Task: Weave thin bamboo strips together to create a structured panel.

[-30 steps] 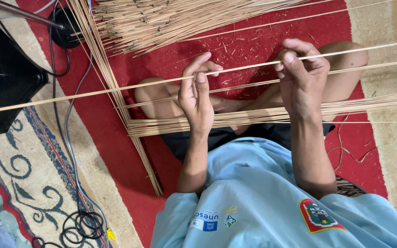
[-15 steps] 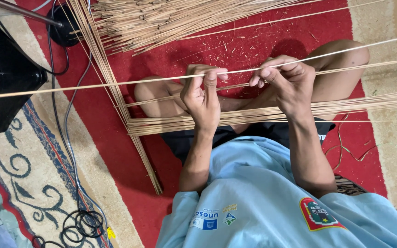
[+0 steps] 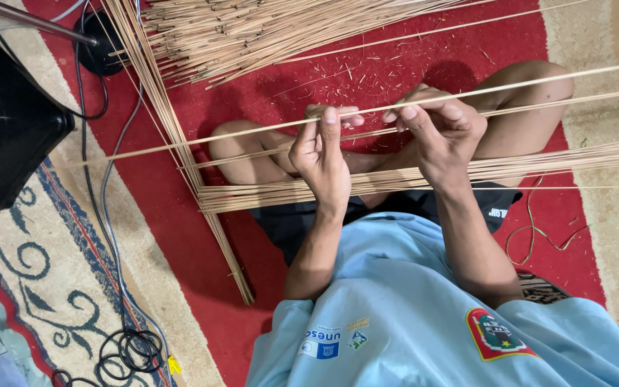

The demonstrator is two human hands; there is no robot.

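Both hands [image 3: 385,143] pinched on one thin stick [image 3: 216,140], its ends apparently out of frame.

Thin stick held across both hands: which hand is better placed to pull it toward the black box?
Left, probably. The left hand pinches the thin stick on the side nearer the black box; the right hand has its grip farther away.
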